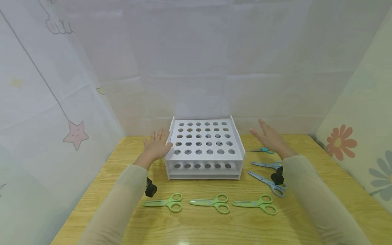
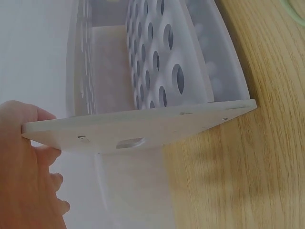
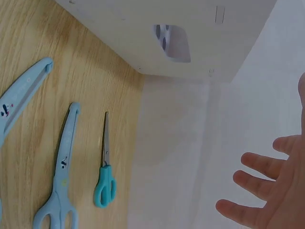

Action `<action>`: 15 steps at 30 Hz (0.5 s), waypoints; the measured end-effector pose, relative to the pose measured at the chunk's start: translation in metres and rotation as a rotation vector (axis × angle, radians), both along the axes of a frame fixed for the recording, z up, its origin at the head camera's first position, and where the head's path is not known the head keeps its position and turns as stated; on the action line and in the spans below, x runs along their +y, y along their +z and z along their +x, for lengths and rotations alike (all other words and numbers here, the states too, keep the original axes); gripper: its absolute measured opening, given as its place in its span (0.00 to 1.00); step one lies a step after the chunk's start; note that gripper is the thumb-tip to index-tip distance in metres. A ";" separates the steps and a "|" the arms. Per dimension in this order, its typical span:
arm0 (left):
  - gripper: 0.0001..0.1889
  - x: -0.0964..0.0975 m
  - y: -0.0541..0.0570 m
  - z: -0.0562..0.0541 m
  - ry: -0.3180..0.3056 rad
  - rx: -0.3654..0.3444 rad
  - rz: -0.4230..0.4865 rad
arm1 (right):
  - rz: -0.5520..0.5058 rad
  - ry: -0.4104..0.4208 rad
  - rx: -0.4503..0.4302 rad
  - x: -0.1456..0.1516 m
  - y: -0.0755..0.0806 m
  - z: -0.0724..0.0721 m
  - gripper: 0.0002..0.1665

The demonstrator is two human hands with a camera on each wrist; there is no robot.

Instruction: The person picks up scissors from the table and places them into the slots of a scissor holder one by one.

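A white rack (image 1: 205,158) with rows of round holes stands on the table. My left hand (image 1: 157,146) is at its left side, fingers spread and straight in the head view. In the left wrist view, the thumb of the left hand (image 2: 21,162) overlaps the edge of the rack's side panel (image 2: 105,136); whether it touches is unclear. My right hand (image 1: 271,137) is raised to the right of the rack, apart from it, fingers extended and holding nothing. Below it lie teal-handled scissors (image 3: 105,186) and two light blue scissors (image 1: 266,165).
Three green scissors lie in a row before the rack: left scissors (image 1: 166,203), middle scissors (image 1: 212,203) and right scissors (image 1: 258,204). White sheeting (image 1: 199,68) hangs behind the wooden table (image 1: 196,228), with printed cloth on both sides.
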State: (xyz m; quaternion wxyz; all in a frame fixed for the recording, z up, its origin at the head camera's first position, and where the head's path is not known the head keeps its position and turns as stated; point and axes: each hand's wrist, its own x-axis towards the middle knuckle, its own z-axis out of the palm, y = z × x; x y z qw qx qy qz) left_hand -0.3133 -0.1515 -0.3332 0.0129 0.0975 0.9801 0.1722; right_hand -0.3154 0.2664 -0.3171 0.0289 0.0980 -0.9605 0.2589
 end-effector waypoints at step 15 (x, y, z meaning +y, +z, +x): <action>0.31 0.003 -0.007 -0.001 0.049 0.021 0.044 | -0.094 -0.028 -0.096 0.030 -0.019 0.004 0.51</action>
